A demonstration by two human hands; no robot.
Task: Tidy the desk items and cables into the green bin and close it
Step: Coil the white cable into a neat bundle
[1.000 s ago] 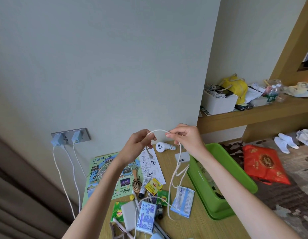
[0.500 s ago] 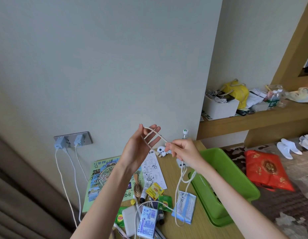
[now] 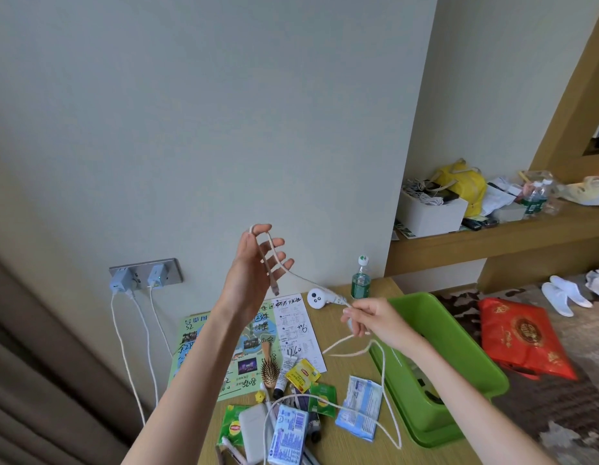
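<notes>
— Where's the white cable right now?

— Strung between both hands, above the middle of the desk. One turn is hooked over the spread fingers of the left hand, which is raised with its palm wide open. The plug end hangs just below that palm.

— And the other hand?

— The right hand sits lower and to the right, pinching the cable between thumb and fingertips. The taut stretch slopes down from the left hand to the right one.

— What about the rest of it?

— It drops from the right hand, trails toward the near edge of the desk and loops back across the clutter toward the power bank. I can't tell whether it is plugged in there.

— So what does the next wrap turn on?

— I'd say the right hand has to carry its stretch up and leftward, over the open fingers, dragging slack off the desk.

— And the green bin?

— Open at the right edge of the desk, just beside the right forearm. So the right hand is the nearer one for the drop.
</notes>
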